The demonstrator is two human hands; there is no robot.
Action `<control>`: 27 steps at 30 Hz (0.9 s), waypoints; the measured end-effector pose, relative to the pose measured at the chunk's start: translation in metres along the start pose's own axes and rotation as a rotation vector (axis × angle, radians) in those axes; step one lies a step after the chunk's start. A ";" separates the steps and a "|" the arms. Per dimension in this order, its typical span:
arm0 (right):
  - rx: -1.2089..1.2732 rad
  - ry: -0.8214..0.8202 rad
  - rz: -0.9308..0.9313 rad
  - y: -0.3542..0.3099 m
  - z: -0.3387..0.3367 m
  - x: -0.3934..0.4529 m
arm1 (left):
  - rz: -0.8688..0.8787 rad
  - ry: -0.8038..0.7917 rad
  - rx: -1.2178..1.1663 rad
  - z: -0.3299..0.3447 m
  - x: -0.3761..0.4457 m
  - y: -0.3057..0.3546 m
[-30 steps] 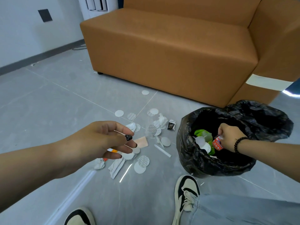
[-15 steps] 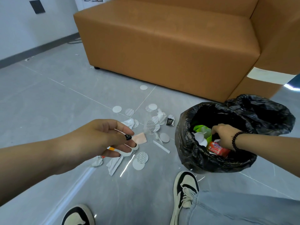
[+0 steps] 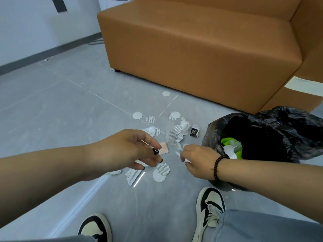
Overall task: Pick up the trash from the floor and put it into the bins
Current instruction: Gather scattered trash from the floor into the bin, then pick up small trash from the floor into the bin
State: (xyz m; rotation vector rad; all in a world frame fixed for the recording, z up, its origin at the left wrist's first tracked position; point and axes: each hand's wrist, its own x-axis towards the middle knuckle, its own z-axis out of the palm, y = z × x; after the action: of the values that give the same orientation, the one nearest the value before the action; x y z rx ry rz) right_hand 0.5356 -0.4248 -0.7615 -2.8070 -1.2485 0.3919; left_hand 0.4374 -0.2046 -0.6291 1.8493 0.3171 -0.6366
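The trash lay scattered on the smooth grey tile floor just left of the bin, which was lined with a crinkled, glossy black plastic bag. Most of it was flat round paper discs, some plain white and some printed with fine grey lines, mixed with crumpled white tissue, a small black wrapper close to the bin's left side, and a flat pale pink rectangle. A folded white paper strip lay with its long axis running from near the left shoe toward the discs. Inside the bin, bright green and white scraps sat against its left wall. The left hand hovered over the pile, fingers curled, thumb and finger pinching a small black piece. The right hand, a black bead bracelet at its wrist, reached just left of the bin, fingers curled on a thin white strip. A tan leather sofa stood behind the bin.
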 end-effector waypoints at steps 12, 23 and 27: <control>0.360 -0.177 0.399 -0.016 0.098 0.096 | -0.057 -0.028 0.003 -0.025 0.039 -0.035; 0.540 -0.157 0.681 -0.015 0.165 0.135 | -0.073 0.193 -0.370 -0.045 0.076 -0.100; 0.527 -0.097 0.745 -0.011 0.183 0.140 | -0.130 0.144 -0.483 -0.032 0.084 -0.142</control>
State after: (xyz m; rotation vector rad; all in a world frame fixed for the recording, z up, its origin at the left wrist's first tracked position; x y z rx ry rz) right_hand 0.5722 -0.3260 -0.9668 -2.6640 -0.0126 0.7495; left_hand 0.4433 -0.1301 -0.7798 1.4181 0.6327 -0.4643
